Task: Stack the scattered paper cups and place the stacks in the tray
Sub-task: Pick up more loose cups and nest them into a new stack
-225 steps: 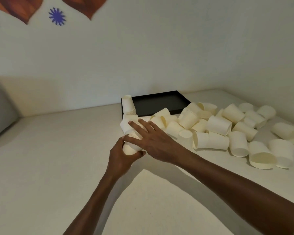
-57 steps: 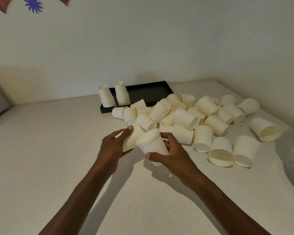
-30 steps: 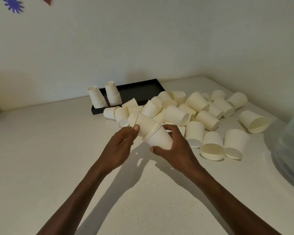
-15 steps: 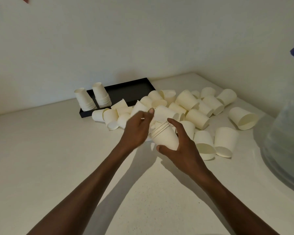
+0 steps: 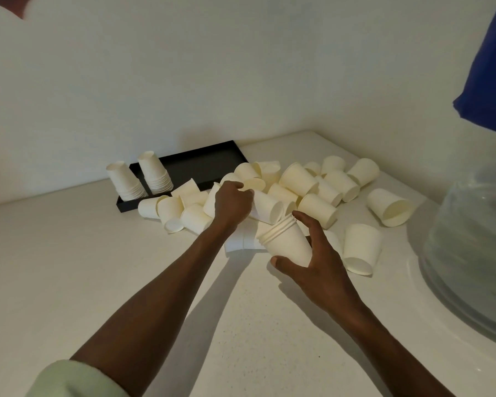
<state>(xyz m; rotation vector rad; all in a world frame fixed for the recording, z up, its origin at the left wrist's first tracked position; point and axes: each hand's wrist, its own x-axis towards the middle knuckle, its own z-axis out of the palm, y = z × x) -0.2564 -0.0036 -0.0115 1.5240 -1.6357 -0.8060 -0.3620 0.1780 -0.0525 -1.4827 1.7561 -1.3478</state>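
Note:
My right hand [image 5: 315, 259] grips a short stack of nested white paper cups [image 5: 287, 242], tilted with the rims toward the upper left, just above the counter. My left hand [image 5: 232, 204] reaches into the pile and its fingers curl round a lying cup [image 5: 267, 207]. Several loose cups [image 5: 315, 190] lie scattered across the white counter. The black tray [image 5: 212, 164] sits against the wall, with two upside-down cup stacks [image 5: 155, 174] at its left end.
A large clear water bottle [image 5: 470, 247] with a blue cap [image 5: 490, 81] stands at the right edge. Walls close off the counter at the back and right. Bare white counter [image 5: 69, 267] spreads to the left and front.
My left hand has left the held stack and moved forward into the pile onto a lying cup. My right hand stays on the stack. The view has shifted right.

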